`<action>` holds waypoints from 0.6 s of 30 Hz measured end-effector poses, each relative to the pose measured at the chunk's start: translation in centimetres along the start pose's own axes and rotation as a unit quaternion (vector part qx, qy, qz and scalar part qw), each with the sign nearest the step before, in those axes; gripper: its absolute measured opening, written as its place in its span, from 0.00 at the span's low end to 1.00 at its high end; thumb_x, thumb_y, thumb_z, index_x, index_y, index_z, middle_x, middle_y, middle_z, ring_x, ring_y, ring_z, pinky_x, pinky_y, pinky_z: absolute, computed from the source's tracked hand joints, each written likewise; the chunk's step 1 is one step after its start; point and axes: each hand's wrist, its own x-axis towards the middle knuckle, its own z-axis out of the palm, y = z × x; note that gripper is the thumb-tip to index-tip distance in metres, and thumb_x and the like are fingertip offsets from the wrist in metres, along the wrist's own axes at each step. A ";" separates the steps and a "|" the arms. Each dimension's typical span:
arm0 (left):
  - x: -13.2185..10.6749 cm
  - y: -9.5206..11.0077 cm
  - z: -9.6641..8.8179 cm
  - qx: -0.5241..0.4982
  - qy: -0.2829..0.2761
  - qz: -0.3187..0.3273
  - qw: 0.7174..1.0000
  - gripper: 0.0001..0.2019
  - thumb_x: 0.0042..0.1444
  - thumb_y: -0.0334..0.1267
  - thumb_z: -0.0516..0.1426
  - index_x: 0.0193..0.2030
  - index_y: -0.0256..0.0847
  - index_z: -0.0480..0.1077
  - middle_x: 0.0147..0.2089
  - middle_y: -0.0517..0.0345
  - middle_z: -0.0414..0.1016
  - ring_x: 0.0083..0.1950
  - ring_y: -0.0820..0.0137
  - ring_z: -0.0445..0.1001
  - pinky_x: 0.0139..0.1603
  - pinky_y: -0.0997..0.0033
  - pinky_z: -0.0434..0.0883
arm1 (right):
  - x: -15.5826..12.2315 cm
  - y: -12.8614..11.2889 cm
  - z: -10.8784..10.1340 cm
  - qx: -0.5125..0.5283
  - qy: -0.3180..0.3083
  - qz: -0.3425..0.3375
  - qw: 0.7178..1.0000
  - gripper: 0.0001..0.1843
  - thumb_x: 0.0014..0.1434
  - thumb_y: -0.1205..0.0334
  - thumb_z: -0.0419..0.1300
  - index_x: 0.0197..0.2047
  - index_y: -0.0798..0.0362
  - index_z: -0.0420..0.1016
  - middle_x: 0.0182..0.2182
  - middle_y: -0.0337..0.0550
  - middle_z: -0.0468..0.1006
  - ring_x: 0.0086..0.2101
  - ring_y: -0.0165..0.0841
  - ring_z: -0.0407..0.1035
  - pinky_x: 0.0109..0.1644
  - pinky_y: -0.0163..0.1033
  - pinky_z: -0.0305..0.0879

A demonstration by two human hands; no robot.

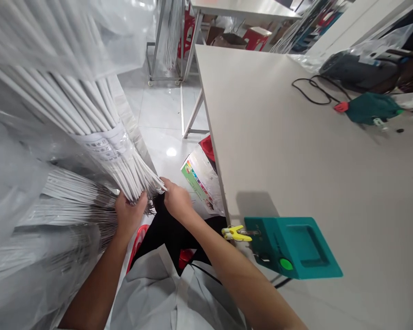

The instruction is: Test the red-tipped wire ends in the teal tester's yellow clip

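A thick bundle of white cables (82, 103) slants down from the upper left, partly inside clear plastic. A printed paper band (105, 142) wraps it near its lower end. My left hand (131, 213) is closed around the bundle's lower end, where the strands come together. My right hand (176, 198) pinches the tips of a few cables that fan out from the bundle's right side. Its fingertips partly hide those tips. More white cables (69, 201) with dark ends lie in plastic to the left of my left hand.
A pale table (282, 146) stands on the right. At its near edge are a teal device (296, 247) with a green button and a yellow clamp (237, 233). Farther back lie a dark green tool (371, 108) and a black cord (313, 89). A printed bag (203, 178) is beside the table.
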 end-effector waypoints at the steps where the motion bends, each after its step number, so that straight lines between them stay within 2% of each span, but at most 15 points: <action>1: -0.1 -0.1 0.0 -0.004 -0.018 -0.002 1.000 0.07 0.42 0.36 0.60 0.30 0.37 0.70 0.29 0.58 0.73 0.33 0.67 0.73 0.38 0.65 0.70 | -0.1 0.0 0.0 -0.001 -0.001 -0.002 1.000 0.28 0.56 0.71 0.45 0.60 0.47 0.52 0.48 0.46 0.72 0.40 0.36 0.71 0.40 0.38 0.62; 4: -0.5 0.0 0.2 -0.031 -0.054 -0.004 0.998 0.10 0.40 0.37 0.61 0.32 0.37 0.71 0.31 0.56 0.74 0.38 0.64 0.74 0.42 0.63 0.70 | -0.4 0.3 0.1 -0.001 -0.010 0.002 1.000 0.29 0.57 0.70 0.44 0.62 0.48 0.49 0.49 0.48 0.71 0.40 0.38 0.71 0.41 0.39 0.62; 8: -0.8 1.1 0.9 -0.089 -0.101 -0.040 0.990 0.19 0.38 0.37 0.64 0.40 0.36 0.69 0.37 0.53 0.76 0.41 0.61 0.74 0.45 0.61 0.70 | -0.8 1.0 0.5 0.023 -0.020 0.023 0.999 0.27 0.59 0.70 0.43 0.62 0.49 0.51 0.50 0.47 0.71 0.44 0.37 0.69 0.44 0.38 0.62; 11: -0.5 2.0 1.4 -0.111 -0.114 -0.035 0.987 0.25 0.38 0.36 0.65 0.45 0.36 0.67 0.40 0.52 0.76 0.44 0.61 0.74 0.48 0.57 0.69 | -0.8 1.5 1.0 0.035 -0.028 0.029 0.999 0.26 0.59 0.70 0.44 0.61 0.48 0.53 0.52 0.47 0.69 0.45 0.36 0.69 0.45 0.37 0.61; 15: 0.0 2.5 2.1 -0.131 -0.157 -0.011 0.979 0.24 0.40 0.37 0.64 0.47 0.36 0.68 0.39 0.52 0.77 0.44 0.61 0.74 0.51 0.54 0.67 | -0.6 2.1 1.6 0.054 -0.045 0.026 0.997 0.25 0.58 0.69 0.47 0.59 0.44 0.56 0.51 0.46 0.70 0.43 0.37 0.70 0.44 0.38 0.61; 18: 0.1 2.6 2.9 -0.142 -0.169 -0.005 0.975 0.24 0.39 0.36 0.65 0.47 0.36 0.70 0.40 0.52 0.77 0.43 0.62 0.75 0.51 0.57 0.68 | -0.4 2.7 2.1 0.075 -0.047 0.037 0.995 0.22 0.59 0.69 0.45 0.55 0.45 0.61 0.48 0.46 0.72 0.42 0.37 0.70 0.43 0.39 0.61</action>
